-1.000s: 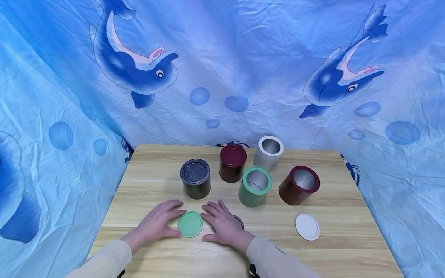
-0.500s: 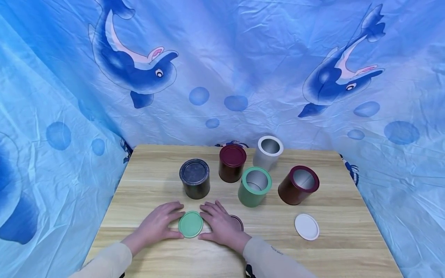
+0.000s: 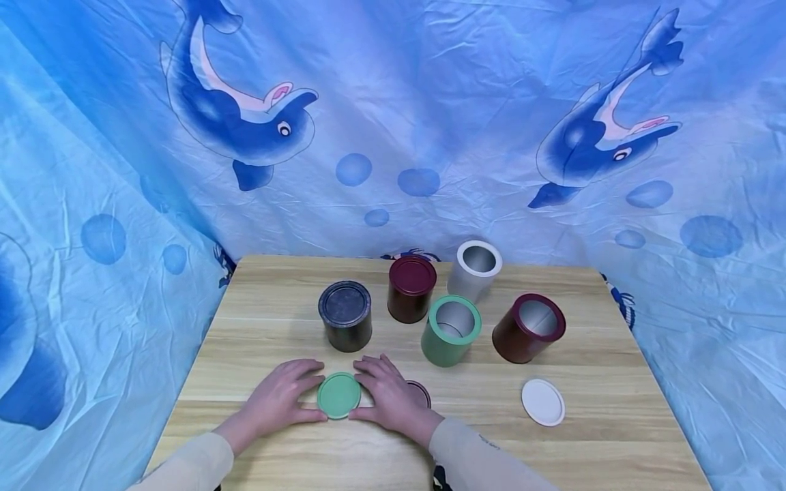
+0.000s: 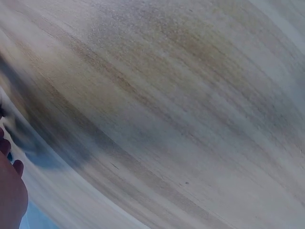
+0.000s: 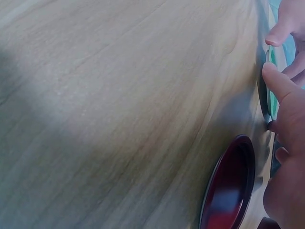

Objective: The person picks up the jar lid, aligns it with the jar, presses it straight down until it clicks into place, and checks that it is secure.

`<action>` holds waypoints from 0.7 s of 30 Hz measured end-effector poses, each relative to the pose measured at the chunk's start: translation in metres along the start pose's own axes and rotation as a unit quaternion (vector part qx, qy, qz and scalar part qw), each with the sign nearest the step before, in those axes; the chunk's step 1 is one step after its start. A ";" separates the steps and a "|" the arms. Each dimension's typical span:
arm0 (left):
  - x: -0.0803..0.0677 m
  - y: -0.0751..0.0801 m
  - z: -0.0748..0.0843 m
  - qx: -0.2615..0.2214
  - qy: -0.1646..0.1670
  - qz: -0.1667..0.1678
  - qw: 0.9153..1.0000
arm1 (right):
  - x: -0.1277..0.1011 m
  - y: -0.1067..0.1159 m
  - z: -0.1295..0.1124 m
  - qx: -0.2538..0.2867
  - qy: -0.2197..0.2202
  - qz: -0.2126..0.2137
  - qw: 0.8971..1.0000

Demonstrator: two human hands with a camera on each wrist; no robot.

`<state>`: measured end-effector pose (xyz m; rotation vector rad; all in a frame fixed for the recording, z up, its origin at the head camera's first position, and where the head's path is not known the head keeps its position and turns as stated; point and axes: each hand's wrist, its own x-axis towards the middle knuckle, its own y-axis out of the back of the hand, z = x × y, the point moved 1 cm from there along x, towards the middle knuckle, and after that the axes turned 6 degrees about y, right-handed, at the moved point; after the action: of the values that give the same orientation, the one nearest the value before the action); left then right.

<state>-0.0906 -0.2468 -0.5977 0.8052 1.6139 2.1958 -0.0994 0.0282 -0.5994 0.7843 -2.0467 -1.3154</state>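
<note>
A round green lid point(image 3: 339, 395) lies flat between the two hands. My left hand point(image 3: 285, 393) holds its left edge, thumb at the near side and fingers at the far side. From the right, my right hand point(image 3: 388, 395) curves round the opposite edge the same way. In the right wrist view the green lid point(image 5: 272, 88) shows nearly edge-on between the fingertips. A dark red lid point(image 3: 419, 393) lies partly hidden under the right hand, and its glossy face point(image 5: 228, 191) fills the lower part of the right wrist view. The left wrist view catches only part of a hand point(image 4: 12, 191).
Behind the hands stand a black can point(image 3: 345, 317) and a dark red can point(image 3: 411, 290), both lidded. Open cans in green point(image 3: 445, 344), white point(image 3: 467, 279) and dark red point(image 3: 516, 337) stand further right. A white lid point(image 3: 543, 402) lies on the wooden table point(image 3: 614, 436).
Both hands have closed in on the green lid from either side, and the thumbs have come nearer each other along its near edge. Cans and other lids have stayed in place.
</note>
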 end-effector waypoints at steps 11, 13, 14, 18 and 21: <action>0.002 0.010 0.008 0.004 0.007 0.022 1.000 | -0.001 0.008 0.003 0.015 0.015 0.028 0.999; 0.002 0.013 0.009 0.007 0.007 0.030 1.000 | -0.001 0.011 0.002 0.016 0.017 0.034 0.999; 0.002 0.014 0.009 0.009 0.005 0.034 0.999 | -0.002 0.012 0.002 0.017 0.018 0.038 0.999; 0.003 0.019 0.012 0.008 0.000 0.055 0.998 | -0.004 0.019 0.001 0.011 0.031 0.059 0.998; 0.005 0.024 0.016 0.002 -0.008 0.076 0.997 | -0.006 0.025 0.000 0.011 0.038 0.073 0.997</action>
<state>-0.0831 -0.2397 -0.5708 0.9736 1.5983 2.2824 -0.1001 0.0411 -0.5767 0.6705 -2.0206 -1.1650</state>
